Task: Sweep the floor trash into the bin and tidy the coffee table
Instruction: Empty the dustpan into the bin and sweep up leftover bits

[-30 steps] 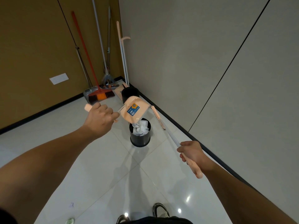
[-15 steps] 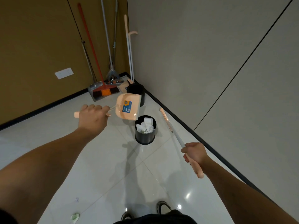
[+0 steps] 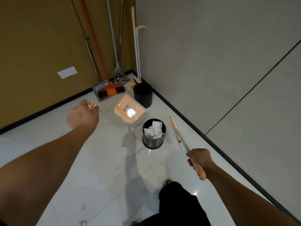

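Head view at centre frame: left hand (image 3: 83, 114) curls round the peach dustpan (image 3: 128, 111) handle, pan held off the bin (image 3: 154, 133) of paper, right hand (image 3: 199, 159) grips the broom (image 3: 176, 130) handle; emptying judged complete, and remaining scraps (image 3: 82, 223) at the lower edge need sweeping.

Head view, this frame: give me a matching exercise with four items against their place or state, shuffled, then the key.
Items
1. dustpan
2. near bin
3. far bin
4. broom

Place or state
A. holds crumpled white paper
B. gripped by the right hand, head by the near bin
C. held by its handle in the left hand
D. stands by the grey wall, next to the corner tools

Pairs: 1-C, 2-A, 3-D, 4-B
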